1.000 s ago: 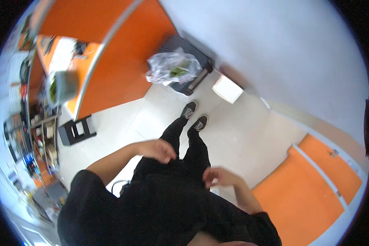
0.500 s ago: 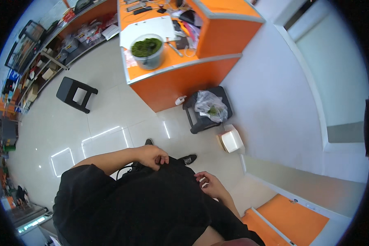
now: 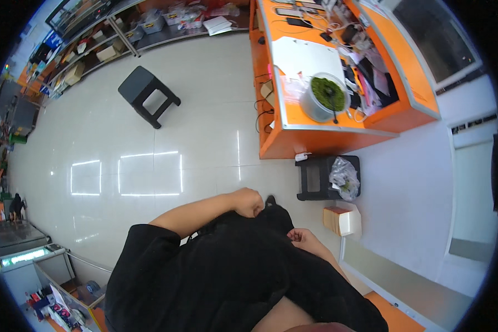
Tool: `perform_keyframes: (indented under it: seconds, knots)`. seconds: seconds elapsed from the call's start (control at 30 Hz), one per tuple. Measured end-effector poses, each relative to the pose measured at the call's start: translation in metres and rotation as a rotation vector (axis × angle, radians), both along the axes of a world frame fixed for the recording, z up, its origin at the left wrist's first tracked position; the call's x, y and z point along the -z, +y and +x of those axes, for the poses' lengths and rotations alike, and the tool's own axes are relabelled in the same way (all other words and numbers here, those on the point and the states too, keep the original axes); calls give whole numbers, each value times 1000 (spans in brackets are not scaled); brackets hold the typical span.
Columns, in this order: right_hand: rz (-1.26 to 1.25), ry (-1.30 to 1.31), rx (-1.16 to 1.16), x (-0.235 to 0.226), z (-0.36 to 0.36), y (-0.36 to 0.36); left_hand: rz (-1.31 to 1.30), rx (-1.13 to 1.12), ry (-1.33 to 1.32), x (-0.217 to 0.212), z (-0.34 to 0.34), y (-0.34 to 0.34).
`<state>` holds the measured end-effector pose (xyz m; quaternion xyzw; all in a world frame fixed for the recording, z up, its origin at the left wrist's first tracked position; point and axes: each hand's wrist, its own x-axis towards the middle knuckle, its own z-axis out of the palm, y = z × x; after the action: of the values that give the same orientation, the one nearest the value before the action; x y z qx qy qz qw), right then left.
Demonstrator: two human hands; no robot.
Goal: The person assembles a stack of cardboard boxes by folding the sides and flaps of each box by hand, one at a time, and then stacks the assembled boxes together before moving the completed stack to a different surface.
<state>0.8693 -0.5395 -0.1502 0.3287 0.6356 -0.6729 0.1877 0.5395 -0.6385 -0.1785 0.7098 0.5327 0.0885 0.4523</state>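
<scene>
Judged the step in hand as standing or walking on the tiled floor (image 3: 205, 130), rather than gripping anything. Saw the left hand (image 3: 250, 202) at the front of the black trousers (image 3: 278, 217), just beside the tip of a dark shoe (image 3: 270, 200), with curled fingers and a hidden palm; could not tell whether fully closed, or touching the cloth. Saw the right hand (image 3: 305, 239) beside the clothing, with bent fingers; could not tell whether closed or slack. Noted both hands apart from each other, with no object visible in either.

Found a cardboard carton (image 3: 336, 220) near the right hand, by the foot of the white wall (image 3: 398, 188). Found just beyond it a black stool (image 3: 317, 180), close to the end of the orange desk (image 3: 315, 143), with a clear plastic bag (image 3: 344, 177) on top.

Judged any grip on the bag as calling for a step closer, a low reach and fingers spread wide, then gathered gently around the loose film.

Looked over the bag: thin, crumpled, slumped, with a faint green tinge inside; could not identify the contents. Looked over the carton: brownish side, pale face. Saw on the desk a translucent tub (image 3: 313, 106) of mossy green matter (image 3: 327, 93), with something dark and slender across it.
</scene>
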Motion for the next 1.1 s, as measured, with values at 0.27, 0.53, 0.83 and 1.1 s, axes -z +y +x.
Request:
perform_keyframes:
  seconds: [0.27, 0.53, 0.83, 1.1]
  knots:
    - [-225, 104, 77, 59, -128, 64, -264, -591, -878, 36, -147, -68]
    - [340, 405, -153, 96, -407, 123, -724, -1404, -412, 85, -258, -206]
    - [391, 500, -137, 68, -631, 171, -593, -1827, -769, 66, -333, -179]
    - [461, 385, 63, 47, -679, 276, -480, -1863, -1224, 74, -495, -96]
